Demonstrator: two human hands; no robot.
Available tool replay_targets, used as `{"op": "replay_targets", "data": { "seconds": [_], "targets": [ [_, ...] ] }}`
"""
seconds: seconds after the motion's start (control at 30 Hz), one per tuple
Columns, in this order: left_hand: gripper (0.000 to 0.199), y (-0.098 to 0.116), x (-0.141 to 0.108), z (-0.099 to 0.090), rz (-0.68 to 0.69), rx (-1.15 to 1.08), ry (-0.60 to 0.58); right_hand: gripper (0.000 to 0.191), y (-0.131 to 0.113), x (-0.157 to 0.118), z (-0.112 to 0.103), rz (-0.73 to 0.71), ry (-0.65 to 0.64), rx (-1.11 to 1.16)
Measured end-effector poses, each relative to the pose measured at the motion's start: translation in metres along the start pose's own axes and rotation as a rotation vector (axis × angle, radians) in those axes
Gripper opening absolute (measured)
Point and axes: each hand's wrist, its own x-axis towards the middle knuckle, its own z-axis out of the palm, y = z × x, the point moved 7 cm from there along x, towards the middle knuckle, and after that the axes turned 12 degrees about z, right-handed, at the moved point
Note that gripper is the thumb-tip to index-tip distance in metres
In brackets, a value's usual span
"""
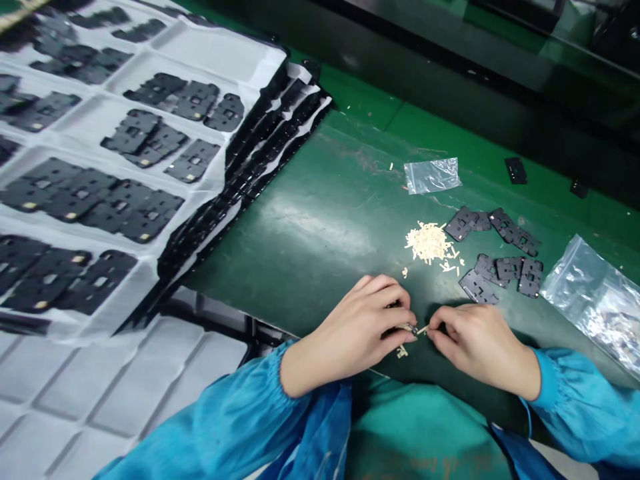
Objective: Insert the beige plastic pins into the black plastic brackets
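My left hand [363, 327] is curled round a small dark part [411, 328], whose edge shows at the fingertips; most of it is hidden by the fingers. Close to that edge, my right hand [473, 343] pinches a thin cream strip [423, 330] between thumb and forefinger. Under the left fingertips, a few cream pieces [401, 351] lie at the table's near edge. Just beyond both hands is a loose pile of cream strips [429, 241]. To its right, several flat black plastic plates [479, 287] lie scattered, some overlapping.
Stacked trays with white liners [220, 40] stand at left, their compartments holding black plates [153, 210]. A small clear bag [433, 175] lies farther back on the green table [300, 220]. At right is a larger zip bag [595, 300] of small parts. White compartmented trays [125, 393] sit lower left.
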Motion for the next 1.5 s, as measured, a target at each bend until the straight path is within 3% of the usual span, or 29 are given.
{"op": "replay_targets", "data": {
  "seconds": [0.13, 0.27, 0.47, 0.73, 0.9, 1.03, 1.17, 1.33, 1.5],
  "targets": [
    [0.008, 0.0, 0.0, 0.0, -0.011, 0.007, -0.014, 0.013, 0.002, 0.0, -0.006, -0.018, 0.02, -0.025],
    [0.008, 0.002, 0.002, -0.002, -0.016, -0.007, -0.022, 0.01, -0.002, 0.0, -0.005, -0.048, -0.018, -0.066],
    [0.006, 0.004, 0.005, -0.01, -0.03, -0.01, 0.062, 0.01, 0.002, 0.001, -0.002, -0.062, -0.033, -0.051],
    [0.009, 0.006, 0.006, -0.009, -0.036, -0.013, 0.055, 0.013, 0.007, -0.007, -0.009, -0.09, 0.043, -0.029],
    [0.008, 0.004, 0.007, -0.012, -0.039, 0.009, 0.079, 0.013, 0.004, -0.014, -0.001, -0.075, 0.069, -0.075],
    [0.009, 0.003, 0.012, -0.01, -0.045, -0.026, 0.059, 0.01, 0.005, -0.011, -0.004, -0.031, 0.04, 0.03],
    [0.011, 0.006, 0.022, -0.01, -0.013, -0.164, 0.044, 0.009, 0.006, -0.002, -0.024, 0.006, 0.062, 0.164],
    [0.018, 0.001, 0.04, -0.032, -0.031, -0.234, 0.204, 0.011, 0.009, 0.015, -0.054, 0.062, 0.152, 0.409],
    [0.018, -0.001, 0.054, -0.048, -0.017, -0.153, 0.242, 0.015, 0.014, 0.027, -0.059, 0.122, 0.094, 0.605]
  ]
}}
